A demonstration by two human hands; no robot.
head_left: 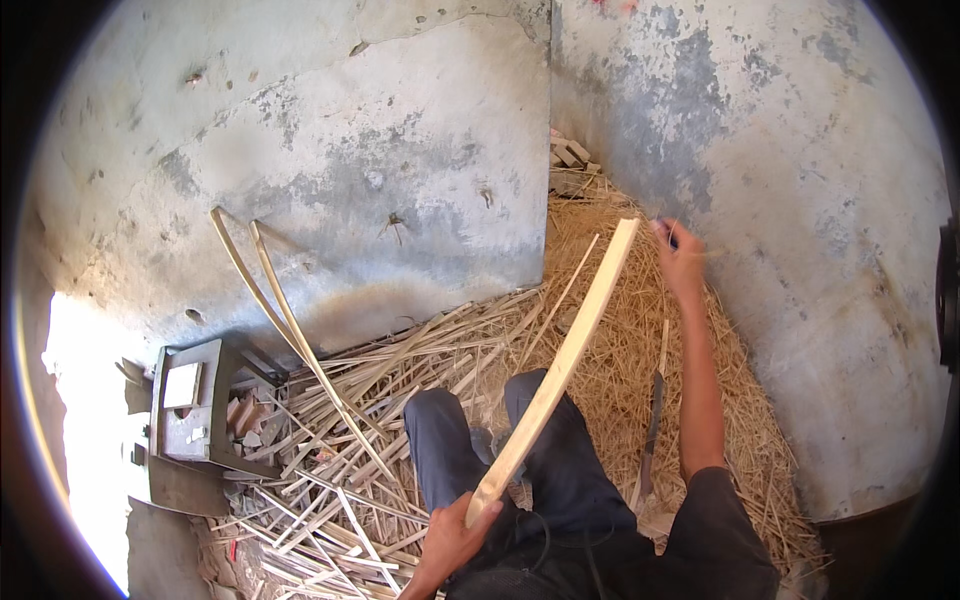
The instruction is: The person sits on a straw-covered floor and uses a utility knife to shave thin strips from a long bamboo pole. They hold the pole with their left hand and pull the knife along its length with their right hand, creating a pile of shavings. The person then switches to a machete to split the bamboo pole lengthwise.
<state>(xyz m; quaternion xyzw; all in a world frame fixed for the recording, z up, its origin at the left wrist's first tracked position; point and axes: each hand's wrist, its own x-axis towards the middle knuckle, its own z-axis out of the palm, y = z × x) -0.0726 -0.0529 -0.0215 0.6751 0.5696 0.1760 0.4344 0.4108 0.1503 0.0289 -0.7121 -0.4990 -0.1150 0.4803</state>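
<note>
A long pale bamboo strip [560,365] slants across my lap, its near end low and its far end away from me to the right. My left hand [458,540] is closed round the near end, the thumb lying along it. Just right of the far end is my right hand [682,258], its fingers curled in a pinch. Something small and dark shows at those fingers, too small to name. I cannot tell whether this hand touches the strip. A long, dark, narrow tool like a knife [654,425] lies on the shavings by my right forearm.
Split strips [370,385] cover the floor to my left; fine straw-like shavings [620,310] are heaped ahead and right. Two long strips [290,320] lean on the left wall [330,170]. A grey metal box [205,400] stands at far left. The right wall [800,250] is close.
</note>
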